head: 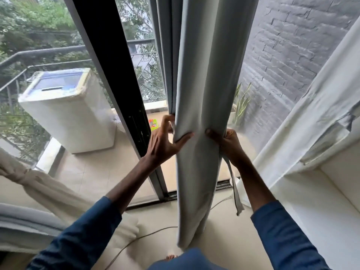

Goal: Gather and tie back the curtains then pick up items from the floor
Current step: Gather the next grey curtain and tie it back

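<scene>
Grey curtain [196,94], smooth, bunched: left hand [163,141] and right hand [228,141] grip closed around it; tie-back strap [234,190] dangles below right grip.

The top of the grey curtain [196,78] is cut off by the upper edge, and the fingers of the left hand [162,142] and right hand [227,142] are hidden behind its folds, so the full grip cannot be judged. The upper end of the tie-back strip [234,189] is concealed behind the right hand, and only the toes of a foot [171,257] are seen at the bottom, the rest being covered by blue clothing. The small colourful item [153,124] on the balcony floor is partly blocked by the door frame [116,78] and cannot be identified.
</scene>
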Demonstrator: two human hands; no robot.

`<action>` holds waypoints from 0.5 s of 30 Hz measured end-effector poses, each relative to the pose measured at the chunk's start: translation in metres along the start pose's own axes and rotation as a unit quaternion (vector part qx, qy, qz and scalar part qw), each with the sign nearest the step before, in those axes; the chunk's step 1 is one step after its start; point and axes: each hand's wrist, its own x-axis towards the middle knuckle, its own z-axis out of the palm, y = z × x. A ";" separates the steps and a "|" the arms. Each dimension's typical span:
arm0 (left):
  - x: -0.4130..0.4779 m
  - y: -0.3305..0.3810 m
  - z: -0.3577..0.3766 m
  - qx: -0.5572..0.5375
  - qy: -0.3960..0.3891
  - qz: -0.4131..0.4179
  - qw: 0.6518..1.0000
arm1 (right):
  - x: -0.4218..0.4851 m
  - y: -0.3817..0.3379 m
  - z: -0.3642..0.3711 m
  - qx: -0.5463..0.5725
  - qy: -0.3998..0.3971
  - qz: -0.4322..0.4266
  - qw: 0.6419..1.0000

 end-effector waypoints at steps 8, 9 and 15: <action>-0.040 -0.010 0.027 -0.058 -0.050 -0.186 0.980 | 0.004 0.035 -0.006 -0.158 0.024 0.005 0.987; -0.047 -0.014 0.031 -0.038 -0.118 -0.187 0.974 | 0.000 0.040 -0.001 -0.195 0.039 0.005 0.980; -0.058 -0.026 0.033 0.122 -0.217 -0.172 0.953 | -0.012 0.039 -0.010 -0.319 0.058 0.007 0.946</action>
